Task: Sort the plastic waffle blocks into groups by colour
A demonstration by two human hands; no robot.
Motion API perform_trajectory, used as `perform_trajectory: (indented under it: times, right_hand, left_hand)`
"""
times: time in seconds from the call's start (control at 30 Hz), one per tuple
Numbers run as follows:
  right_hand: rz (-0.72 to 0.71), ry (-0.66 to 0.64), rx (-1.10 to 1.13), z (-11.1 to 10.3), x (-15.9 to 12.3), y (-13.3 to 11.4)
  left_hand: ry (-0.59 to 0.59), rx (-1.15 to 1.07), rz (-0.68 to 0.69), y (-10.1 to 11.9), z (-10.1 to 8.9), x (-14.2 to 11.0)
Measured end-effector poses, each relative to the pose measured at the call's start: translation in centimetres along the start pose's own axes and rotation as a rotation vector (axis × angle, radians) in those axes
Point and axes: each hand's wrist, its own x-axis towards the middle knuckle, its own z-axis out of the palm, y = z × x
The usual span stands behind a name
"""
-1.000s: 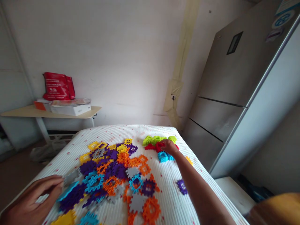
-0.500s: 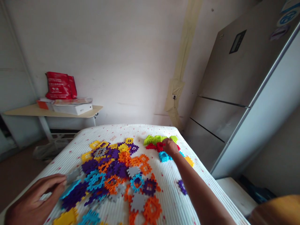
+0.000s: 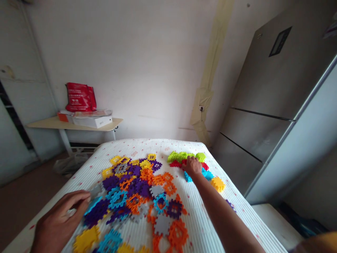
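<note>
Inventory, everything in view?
Mixed toothed plastic tiles: many, purple/orange/yellow/blue/grey, left/centre
Lime toothed tiles: several, lime, far right
Red toothed tiles: several, red, nearer
Blue toothed tiles: several, blue, nearer still
Yellow toothed stack: one, yellow, right edge
Purple toothed tile: one, purple, right edge
Ribbed cloth: one, white/red-dotted, underneath
Side table: one, pale, back left
Boxes: two, white/orange, side table
Glossy bag: one, red, on boxes
Plastic bag: one, clear, floor
Refrigerator: one, grey, right
Tape strip: one, beige, wall
Wall socket: one, whitish, amid tape
Left hand: one, bare, by grey tile
Right hand: one, bare, at red tiles
</note>
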Motion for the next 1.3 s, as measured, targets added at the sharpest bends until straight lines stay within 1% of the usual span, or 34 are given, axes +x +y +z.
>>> perform_trajectory:
  times: [0.07, 0.2, 0.33, 0.4, 0.47, 0.53, 0.6, 0.67, 0.73, 0.8, 0.87, 0.97, 1.1, 1.17, 1.3]
  right_hand:
    - [0.0, 0.005, -0.014, 0.2, 0.0, 0.0]
    - [0.007, 0.018, -0.023, 0.4, 0.0, 0.0]
    - [0.004, 0.043, -0.02, -0.2, -0.7, -0.3]
    - [-0.014, 0.064, -0.013, -0.8, -1.4, -0.6]
    - [-0.06, 0.091, 0.032, -1.1, -2.7, -1.0]
    - [-0.128, 0.09, 0.153, -0.9, -4.3, -1.3]
    - [-0.203, 0.033, 0.346, -0.1, -6.1, -1.2]
    - [-0.251, -0.046, 0.53, 0.9, -8.0, -0.9]
    - [-0.257, -0.114, 0.627, 1.8, -9.7, -0.5]
    - [-0.243, -0.142, 0.651, 2.3, -11.1, -0.4]
    - [-0.234, -0.133, 0.666, 2.5, -12.2, -0.8]
    - [-0.221, -0.111, 0.716, 2.3, -13.6, -2.2]
    - [-0.283, -0.13, 0.74, 1.8, -14.8, -4.2]
    - [-0.296, -0.129, 0.704, 1.4, -15.1, -4.9]
    - [-0.308, -0.134, 0.563, 0.8, -15.2, -5.8]
  left_hand:
    - [-0.019, -0.033, 0.054, 0.7, -0.4, 0.3]
    - [0.016, -0.079, 0.126, 1.4, -0.6, 0.6]
    - [-0.003, -0.083, 0.142, 1.6, -0.4, 0.6]
    - [-0.017, -0.082, 0.123, 1.6, -0.4, 0.6]
    - [-0.046, -0.071, 0.058, 1.3, -0.4, 0.6]
    - [-0.106, -0.034, -0.07, 0.9, -0.6, 0.7]
    - [-0.182, 0.011, -0.232, 0.3, -0.8, 0.9]
    - [-0.231, 0.037, -0.387, -0.3, -1.0, 1.0]
    - [-0.255, 0.004, -0.525, -0.9, -1.0, 1.1]
    - [-0.272, -0.056, -0.622, -1.4, -0.8, 1.0]
    - [-0.289, -0.108, -0.659, -1.8, -0.5, 0.8]
    - [-0.293, -0.139, -0.65, -2.0, 0.0, 0.3]
    - [-0.301, -0.185, -0.635, -1.4, 0.7, 0.0]
    - [-0.312, -0.204, -0.625, -1.0, 0.9, -0.1]
    - [-0.318, -0.203, -0.62, -0.3, 1.2, -0.2]
